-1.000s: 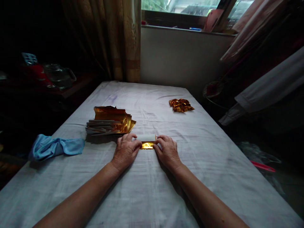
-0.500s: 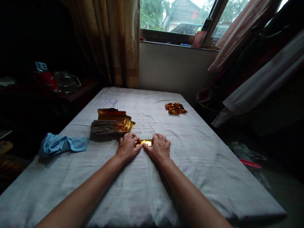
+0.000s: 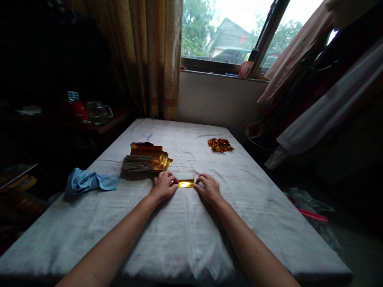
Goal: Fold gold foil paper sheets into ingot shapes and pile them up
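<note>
A partly folded sheet of gold foil paper [image 3: 186,183] lies on the white tablecloth, its front part shiny gold and its back part pale. My left hand [image 3: 164,185] pinches the sheet's left end between thumb and fingers. At the right end, my right hand [image 3: 208,187] has its thumb and fingertips closed on the edge. Beyond my left hand sits a stack of gold foil sheets [image 3: 146,155], their grey edges facing me. Several folded gold foil pieces [image 3: 220,145] are heaped at the far right of the table.
A crumpled blue cloth [image 3: 89,181] rests on the table's left side. Past that edge, a glass jug [image 3: 98,113] and a red container [image 3: 78,111] stand on a dark side table. Clothes [image 3: 311,119] hang at the right, and a curtain [image 3: 163,59] falls behind the table.
My right hand has moved outward to the sheet's right end, and more of the foil shows between my hands. The camera view has tilted up slightly.
</note>
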Motion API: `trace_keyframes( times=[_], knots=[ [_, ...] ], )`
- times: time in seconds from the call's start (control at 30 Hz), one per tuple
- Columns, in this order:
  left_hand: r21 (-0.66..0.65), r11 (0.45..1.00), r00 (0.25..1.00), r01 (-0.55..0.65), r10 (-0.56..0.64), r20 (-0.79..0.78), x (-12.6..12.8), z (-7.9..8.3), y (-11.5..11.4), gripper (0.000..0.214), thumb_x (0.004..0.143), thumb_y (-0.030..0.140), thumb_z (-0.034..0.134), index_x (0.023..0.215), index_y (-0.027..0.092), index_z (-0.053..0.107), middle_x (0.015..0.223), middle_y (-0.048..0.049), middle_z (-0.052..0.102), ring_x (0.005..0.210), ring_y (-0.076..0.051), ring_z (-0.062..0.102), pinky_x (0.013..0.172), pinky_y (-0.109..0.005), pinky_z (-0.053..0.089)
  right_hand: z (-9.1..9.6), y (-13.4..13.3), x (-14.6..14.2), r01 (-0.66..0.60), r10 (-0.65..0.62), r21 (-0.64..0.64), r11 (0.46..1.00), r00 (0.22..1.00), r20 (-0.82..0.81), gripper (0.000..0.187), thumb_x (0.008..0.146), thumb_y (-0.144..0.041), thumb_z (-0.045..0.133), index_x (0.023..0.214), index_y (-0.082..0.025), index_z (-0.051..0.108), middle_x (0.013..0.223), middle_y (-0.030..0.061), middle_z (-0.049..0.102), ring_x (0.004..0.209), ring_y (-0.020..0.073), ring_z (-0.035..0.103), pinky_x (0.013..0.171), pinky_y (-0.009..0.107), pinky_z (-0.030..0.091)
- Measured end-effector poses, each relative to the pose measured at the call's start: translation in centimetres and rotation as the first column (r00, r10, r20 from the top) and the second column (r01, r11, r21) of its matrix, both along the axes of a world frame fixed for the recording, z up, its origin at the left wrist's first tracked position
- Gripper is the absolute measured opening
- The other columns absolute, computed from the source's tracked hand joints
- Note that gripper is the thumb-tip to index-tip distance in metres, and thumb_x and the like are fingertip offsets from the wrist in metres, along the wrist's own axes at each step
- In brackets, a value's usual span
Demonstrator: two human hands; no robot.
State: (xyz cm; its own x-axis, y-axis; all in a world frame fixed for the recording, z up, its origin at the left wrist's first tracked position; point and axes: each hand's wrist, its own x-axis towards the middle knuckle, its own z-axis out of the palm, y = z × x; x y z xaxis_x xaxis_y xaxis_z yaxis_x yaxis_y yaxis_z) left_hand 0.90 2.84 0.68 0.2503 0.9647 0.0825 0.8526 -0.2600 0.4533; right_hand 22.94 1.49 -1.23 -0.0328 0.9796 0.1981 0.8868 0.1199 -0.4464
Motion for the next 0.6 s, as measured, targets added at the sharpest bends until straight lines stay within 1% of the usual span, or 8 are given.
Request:
trace_keyframes(
  times=[0.13,0.2,0.3,0.33,0.37,0.47,0.53,0.6],
  knots=[
    [-0.006,1.0,1.0,-0.002,0.002,-0.003,0.0,-0.2,0.2,0.012,0.084,0.027,0.063,0.09,0.027,0.072,0.12,-0.0031,0.06,0.122,-0.028,0.048,0.097,-0.044,0.038,-0.4,0.3,0.6,-0.021,0.021,0.055,0.998,1.0,-0.009,0.009,0.083,-0.019,0.067,0.087,-0.026,0.071,0.121,0.0027,0.066,0.113,0.023,0.058,0.092,0.039,0.042],
    [0.0,1.0,1.0,-0.008,0.008,-0.008,0.0,-0.5,0.2,0.011,0.084,0.027,0.063,0.09,0.027,0.072,0.12,-0.0029,0.06,0.121,-0.028,0.048,0.098,-0.044,0.038,-0.3,0.3,0.3,0.001,0.0,0.092,0.996,1.0,-0.012,0.015,0.086,-0.016,0.06,0.092,-0.024,0.071,0.115,0.0051,0.068,0.106,0.0219,0.06,0.09,0.037,0.044],
    [0.012,1.0,0.999,-0.019,0.02,-0.026,0.0,-0.5,0.2,0.011,0.082,0.027,0.063,0.089,0.027,0.072,0.119,-0.0028,0.06,0.121,-0.028,0.049,0.097,-0.043,0.038,0.1,-0.1,-0.8,0.028,-0.027,0.145,0.989,1.0,-0.004,0.027,0.093,-0.015,0.046,0.106,-0.02,0.07,0.106,0.0091,0.068,0.1,0.0211,0.06,0.09,0.035,0.045],
    [0.017,1.0,0.999,-0.024,0.025,-0.035,0.1,-0.5,0.1,0.011,0.082,0.027,0.063,0.089,0.027,0.072,0.119,-0.0029,0.06,0.12,-0.028,0.049,0.096,-0.043,0.039,0.3,-0.3,-1.3,0.009,-0.01,0.153,0.988,1.0,0.005,0.027,0.094,-0.016,0.046,0.107,-0.02,0.07,0.106,0.0091,0.068,0.1,0.0208,0.06,0.09,0.033,0.044],
    [0.022,0.999,0.998,-0.03,0.031,-0.045,0.3,-0.4,0.1,0.01,0.083,0.027,0.063,0.089,0.027,0.072,0.119,-0.0031,0.06,0.12,-0.027,0.049,0.096,-0.043,0.039,0.5,-0.5,-1.7,-0.034,0.032,0.151,0.988,0.999,0.018,0.024,0.094,-0.019,0.05,0.104,-0.022,0.071,0.105,0.0073,0.068,0.1,0.0198,0.059,0.09,0.03,0.044],
    [0.042,0.997,0.994,-0.065,0.068,-0.084,1.1,0.1,-0.2,0.012,0.086,0.033,0.062,0.086,0.024,0.07,0.114,-0.0056,0.061,0.115,-0.028,0.05,0.094,-0.043,0.039,0.7,-0.8,-2.6,-0.128,0.122,0.107,0.986,0.991,0.06,0.017,0.092,-0.023,0.059,0.089,-0.026,0.075,0.095,0.0038,0.069,0.094,0.0184,0.06,0.083,0.025,0.044],
    [0.06,0.994,0.988,-0.094,0.101,-0.113,2.1,0.3,-0.5,0.025,0.088,0.045,0.06,0.081,0.022,0.067,0.108,-0.0084,0.061,0.11,-0.029,0.051,0.094,-0.045,0.039,0.7,-0.8,-2.7,-0.14,0.134,0.071,0.988,0.988,0.077,0.017,0.092,-0.024,0.06,0.087,-0.026,0.077,0.09,0.0033,0.069,0.088,0.0177,0.061,0.077,0.025,0.044],
    [0.083,0.989,0.981,-0.122,0.133,-0.14,3.0,0.4,-0.7,0.032,0.088,0.051,0.06,0.082,0.02,0.066,0.107,-0.011,0.059,0.11,-0.031,0.049,0.095,-0.046,0.037,0.6,-0.8,-2.5,-0.131,0.127,0.047,0.99,0.988,0.086,0.018,0.093,-0.024,0.06,0.093,-0.027,0.078,0.089,0.003,0.069,0.085,0.0172,0.062,0.074,0.024,0.044]
  ],
)
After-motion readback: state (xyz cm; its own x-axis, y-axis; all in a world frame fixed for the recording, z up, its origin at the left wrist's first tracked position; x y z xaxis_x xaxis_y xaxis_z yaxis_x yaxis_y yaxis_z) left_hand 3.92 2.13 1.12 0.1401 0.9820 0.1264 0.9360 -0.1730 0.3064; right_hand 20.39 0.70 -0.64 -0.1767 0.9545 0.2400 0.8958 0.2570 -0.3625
